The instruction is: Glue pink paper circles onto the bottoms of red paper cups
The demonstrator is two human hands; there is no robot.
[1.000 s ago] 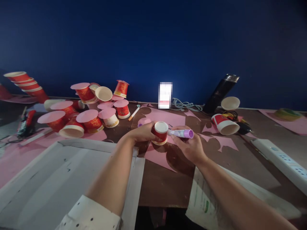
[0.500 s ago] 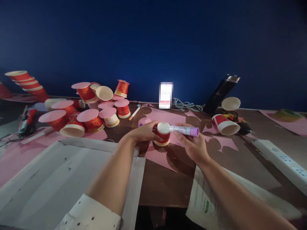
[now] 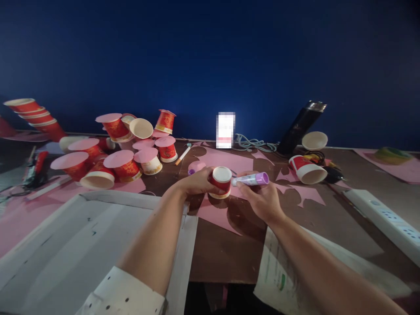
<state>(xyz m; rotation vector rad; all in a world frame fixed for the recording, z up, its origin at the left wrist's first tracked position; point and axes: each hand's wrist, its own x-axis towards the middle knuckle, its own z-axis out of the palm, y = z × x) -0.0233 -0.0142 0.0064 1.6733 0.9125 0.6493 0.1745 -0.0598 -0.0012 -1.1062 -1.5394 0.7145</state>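
A red paper cup with a pale base facing up stands upside down on the brown table. My left hand is closed around its left side. In my right hand lies a glue stick with a clear, printed barrel and a purple end. Its white tip points left, close to the cup's right side and apart from the top. Beside my left fingers is a small purple cap, partly hidden. Pink paper with round cut-outs lies under and around the cup.
Several red cups topped with pink discs crowd the back left. A white tray fills the front left. Toward the right are a black flask, a tipped cup and a power strip. A lit phone stands behind.
The glue stick has moved left-to-right off the cup's top edge and tilted, its tip now lower beside the cup. My left hand keeps its hold.
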